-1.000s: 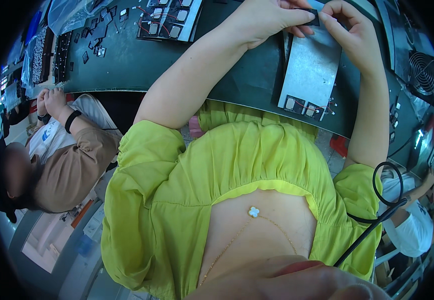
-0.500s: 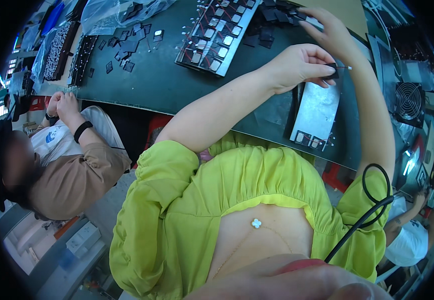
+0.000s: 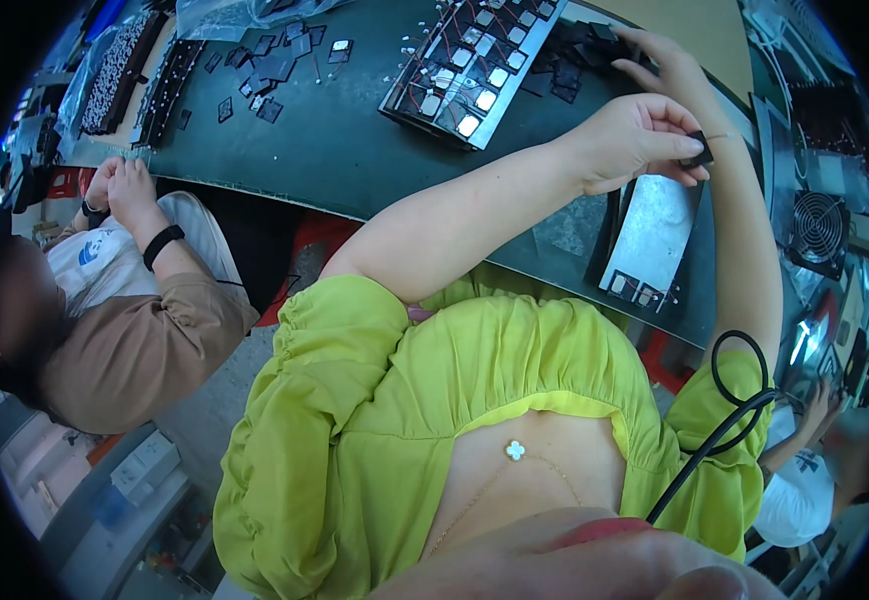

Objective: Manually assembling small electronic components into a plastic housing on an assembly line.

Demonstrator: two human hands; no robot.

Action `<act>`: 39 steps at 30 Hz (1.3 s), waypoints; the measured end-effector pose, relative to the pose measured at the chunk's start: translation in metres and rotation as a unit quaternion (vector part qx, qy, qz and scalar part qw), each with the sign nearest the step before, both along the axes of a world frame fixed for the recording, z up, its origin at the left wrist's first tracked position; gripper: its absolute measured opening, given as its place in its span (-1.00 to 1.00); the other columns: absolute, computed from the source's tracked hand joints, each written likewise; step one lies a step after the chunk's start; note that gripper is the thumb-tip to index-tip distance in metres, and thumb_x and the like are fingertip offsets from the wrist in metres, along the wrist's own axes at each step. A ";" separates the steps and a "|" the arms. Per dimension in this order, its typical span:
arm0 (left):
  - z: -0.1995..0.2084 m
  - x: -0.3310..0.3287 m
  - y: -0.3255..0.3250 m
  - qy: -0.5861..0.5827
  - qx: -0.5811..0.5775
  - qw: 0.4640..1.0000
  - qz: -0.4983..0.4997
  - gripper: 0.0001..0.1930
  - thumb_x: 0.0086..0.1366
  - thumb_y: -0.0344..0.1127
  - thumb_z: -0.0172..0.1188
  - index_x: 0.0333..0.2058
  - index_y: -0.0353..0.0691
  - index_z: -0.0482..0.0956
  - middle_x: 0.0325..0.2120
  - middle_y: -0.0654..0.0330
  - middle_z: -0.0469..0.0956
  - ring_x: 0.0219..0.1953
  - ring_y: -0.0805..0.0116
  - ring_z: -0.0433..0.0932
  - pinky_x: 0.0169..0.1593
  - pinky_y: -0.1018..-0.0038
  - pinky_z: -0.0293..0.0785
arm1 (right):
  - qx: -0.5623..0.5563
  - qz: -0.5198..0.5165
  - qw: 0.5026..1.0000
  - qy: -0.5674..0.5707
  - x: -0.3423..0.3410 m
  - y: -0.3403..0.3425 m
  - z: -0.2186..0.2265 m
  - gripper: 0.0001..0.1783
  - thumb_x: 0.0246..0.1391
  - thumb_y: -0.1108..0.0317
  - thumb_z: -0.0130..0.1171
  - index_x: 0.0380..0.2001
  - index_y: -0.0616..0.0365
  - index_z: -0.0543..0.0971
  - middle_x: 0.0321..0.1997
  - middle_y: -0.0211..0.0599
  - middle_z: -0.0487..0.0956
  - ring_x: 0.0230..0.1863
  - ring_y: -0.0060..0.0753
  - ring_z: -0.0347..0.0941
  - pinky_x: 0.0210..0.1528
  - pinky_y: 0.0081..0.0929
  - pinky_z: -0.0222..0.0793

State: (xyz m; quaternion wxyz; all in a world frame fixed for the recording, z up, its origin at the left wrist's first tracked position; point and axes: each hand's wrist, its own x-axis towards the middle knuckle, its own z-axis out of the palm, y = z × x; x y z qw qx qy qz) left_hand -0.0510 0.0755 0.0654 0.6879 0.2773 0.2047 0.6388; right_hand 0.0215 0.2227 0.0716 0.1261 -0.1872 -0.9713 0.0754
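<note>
My left hand [image 3: 645,145] pinches a small black square piece [image 3: 699,150] with a thin wire lead, held above a silver metal plate [image 3: 655,225]. At the plate's near end sit a few small square parts with pale faces [image 3: 645,295]. Farther off, my right hand [image 3: 667,65] has its thumb and fingers apart beside a heap of black square pieces [image 3: 567,78]. Whether its fingertips touch one of them I cannot make out. Left of that heap stands a metal tray [image 3: 517,85] with rows of pale-faced square parts and red wires.
Loose black pieces [image 3: 275,65] are scattered across the green table [image 3: 325,150]. Black strips with white tips [image 3: 123,85] stand at the far left, near clear plastic bags [image 3: 225,18]. A co-worker [image 3: 135,330] sits at the left. A round fan [image 3: 820,228] is at the right.
The view has shifted a little. My left hand has moved slightly right with the black piece, which has turned. My right hand stays by the heap.
</note>
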 end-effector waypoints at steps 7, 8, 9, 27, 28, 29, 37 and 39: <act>-0.002 0.000 0.009 -0.063 -0.064 0.988 0.125 -0.80 0.19 -0.52 0.12 -0.20 -0.40 0.40 -0.37 0.00 0.49 -0.33 0.23 0.60 -0.19 0.48 0.59 | -0.223 -0.279 0.929 0.094 0.036 -0.013 0.043 -0.63 0.06 0.29 0.18 -0.02 0.04 0.49 -0.14 -0.22 0.56 -0.24 -0.42 0.49 -0.20 -0.59 0.43; -0.002 0.002 0.009 -0.060 -0.066 0.987 0.135 -0.81 0.19 -0.53 0.10 -0.21 -0.40 0.39 -0.36 -0.01 0.49 -0.32 0.22 0.59 -0.18 0.48 0.59 | -0.237 -0.288 0.923 0.089 0.040 -0.011 0.044 -0.63 0.07 0.30 0.17 -0.03 0.06 0.49 -0.17 -0.21 0.57 -0.26 -0.46 0.48 -0.21 -0.61 0.42; -0.003 0.003 0.010 -0.057 -0.069 0.985 0.145 -0.82 0.20 -0.54 0.08 -0.21 -0.40 0.37 -0.36 -0.01 0.48 -0.31 0.21 0.59 -0.18 0.47 0.58 | -0.251 -0.296 0.918 0.084 0.043 -0.008 0.043 -0.64 0.07 0.31 0.16 -0.03 0.08 0.49 -0.20 -0.21 0.57 -0.28 -0.50 0.47 -0.22 -0.64 0.41; -0.023 0.019 0.026 -0.108 -0.078 0.982 0.130 -0.81 0.17 -0.58 0.08 -0.21 -0.42 0.37 -0.32 -0.04 0.49 -0.25 0.19 0.59 -0.13 0.48 0.58 | -0.468 -0.122 0.833 0.267 0.106 -0.060 0.013 -0.73 0.09 0.39 0.12 -0.12 0.19 0.53 -0.37 -0.31 0.58 -0.38 -0.57 0.46 -0.28 -0.69 0.40; -0.022 0.019 0.024 -0.100 -0.079 0.983 0.133 -0.81 0.18 -0.57 0.08 -0.21 -0.41 0.37 -0.32 -0.03 0.49 -0.26 0.21 0.58 -0.14 0.49 0.57 | -0.469 -0.126 0.832 0.267 0.106 -0.062 0.013 -0.74 0.09 0.40 0.12 -0.13 0.19 0.54 -0.36 -0.32 0.58 -0.38 -0.57 0.46 -0.28 -0.69 0.40; -0.022 0.019 0.023 -0.091 -0.081 0.983 0.135 -0.81 0.18 -0.57 0.08 -0.21 -0.41 0.37 -0.33 -0.02 0.49 -0.27 0.23 0.58 -0.15 0.51 0.57 | -0.470 -0.130 0.832 0.266 0.107 -0.065 0.013 -0.75 0.08 0.41 0.13 -0.14 0.20 0.54 -0.36 -0.32 0.58 -0.37 -0.56 0.46 -0.28 -0.68 0.40; -0.019 0.024 0.015 -0.026 -0.078 0.986 0.145 -0.84 0.21 -0.53 0.09 -0.22 -0.35 0.38 -0.37 0.07 0.49 -0.34 0.39 0.54 -0.25 0.63 0.52 | -0.389 -0.263 0.854 0.224 0.103 -0.078 0.026 -0.80 0.03 0.42 0.17 -0.24 0.19 0.57 -0.29 -0.34 0.57 -0.29 -0.53 0.48 -0.27 -0.64 0.41; -0.017 0.025 0.013 -0.005 -0.073 0.987 0.146 -0.85 0.22 -0.52 0.09 -0.23 -0.33 0.38 -0.38 0.09 0.50 -0.36 0.43 0.53 -0.28 0.67 0.50 | -0.284 -0.209 0.902 0.250 0.098 -0.082 0.027 -0.80 0.00 0.42 0.20 -0.25 0.19 0.57 -0.27 -0.35 0.57 -0.29 -0.53 0.49 -0.27 -0.63 0.41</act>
